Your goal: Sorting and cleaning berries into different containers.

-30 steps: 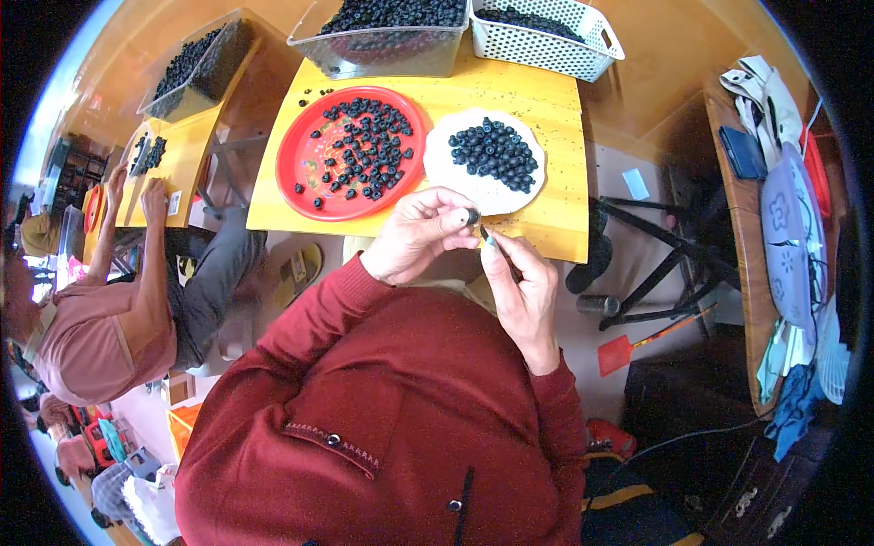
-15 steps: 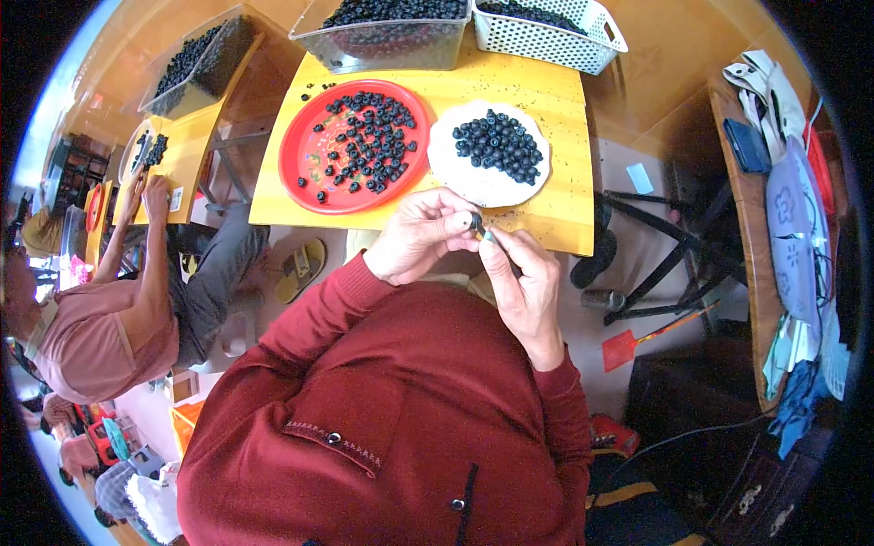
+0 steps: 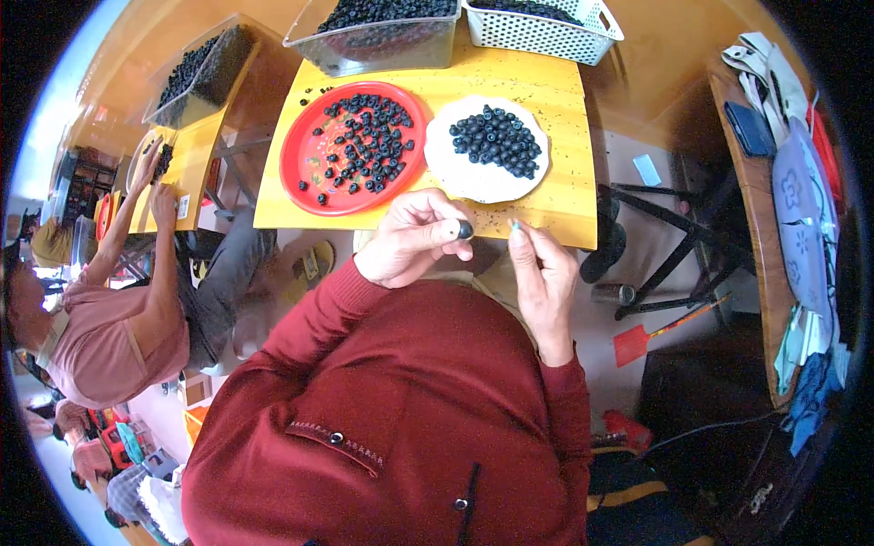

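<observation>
1 dark bead [image 3: 465,230] in left-hand [image 3: 410,241] pinch, right hand [image 3: 547,282] just beside

Left hand: thumb and forefinger closed on the bead, which sits at the fingertips, off the table's near edge. Right hand: thumb and forefinger drawn narrow, pale blue-green spot at the tip; can't tell if nail or held item. Gap between the 2 hands, no contact.

Beyond the hands: yellow tabletop [image 3: 566,136]. On it, left, round red tray [image 3: 296,150] with loose scattered dark beads; right, scalloped white plate [image 3: 469,185] with beads massed together. Few more beads lie on the wood by the tray's far left; dark specks around the plate. Far edge: clear plastic bin [image 3: 428,55], full of beads, beside white perforated basket [image 3: 537,38], also dark contents.

Left: co-worker in pink shirt [image 3: 114,341] at a 2nd table, both hands near beads, clear tub [image 3: 177,111] at its far end. Right: red flyswatter [image 3: 630,346] on floor, near metal can [image 3: 614,293].
</observation>
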The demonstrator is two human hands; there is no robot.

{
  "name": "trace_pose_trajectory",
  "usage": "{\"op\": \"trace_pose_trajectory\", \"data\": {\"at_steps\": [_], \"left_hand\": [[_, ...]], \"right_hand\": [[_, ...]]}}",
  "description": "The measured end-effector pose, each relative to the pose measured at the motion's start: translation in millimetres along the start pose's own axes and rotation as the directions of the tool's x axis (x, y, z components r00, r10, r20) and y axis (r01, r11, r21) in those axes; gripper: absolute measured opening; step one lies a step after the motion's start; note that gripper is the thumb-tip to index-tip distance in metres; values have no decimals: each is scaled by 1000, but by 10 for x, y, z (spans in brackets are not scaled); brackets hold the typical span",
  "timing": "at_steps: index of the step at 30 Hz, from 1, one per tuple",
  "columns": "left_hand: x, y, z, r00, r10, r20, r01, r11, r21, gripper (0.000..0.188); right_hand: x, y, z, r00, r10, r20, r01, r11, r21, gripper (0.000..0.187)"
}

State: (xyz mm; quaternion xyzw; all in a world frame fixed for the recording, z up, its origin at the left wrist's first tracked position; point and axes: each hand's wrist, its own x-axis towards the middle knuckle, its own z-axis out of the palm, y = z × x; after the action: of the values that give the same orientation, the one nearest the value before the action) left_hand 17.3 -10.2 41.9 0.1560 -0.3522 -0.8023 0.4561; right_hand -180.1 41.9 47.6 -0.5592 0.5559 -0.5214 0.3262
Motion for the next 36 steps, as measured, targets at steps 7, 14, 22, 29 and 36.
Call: {"op": "trace_pose_trajectory", "data": {"at_steps": [7, 14, 22, 29, 36], "left_hand": [[11, -77, -152, 999, -32, 31, 35, 996, -81, 11], [2, 22, -182, 983, 24, -182, -6, 995, 99, 12], [56, 527, -829, 815, 507, -281, 112, 339, 934, 12], [15, 618, -939, 773, 617, -146, 119, 84, 989, 13], [12, 440, -748, 849, 527, 32, 19, -91, 996, 11]], "right_hand": [[-25, -73, -10, 997, -50, 61, 51, 999, -13, 32], [-63, -29, -7, 997, -40, 72, 41, 999, -8, 31], [-150, 93, 25, 997, -6, 83, 3, 999, 33, 30], [-192, 113, 34, 998, 3, 66, -6, 999, 48, 30], [-234, 180, 28, 998, 34, 56, -35, 999, 20, 33]]}}
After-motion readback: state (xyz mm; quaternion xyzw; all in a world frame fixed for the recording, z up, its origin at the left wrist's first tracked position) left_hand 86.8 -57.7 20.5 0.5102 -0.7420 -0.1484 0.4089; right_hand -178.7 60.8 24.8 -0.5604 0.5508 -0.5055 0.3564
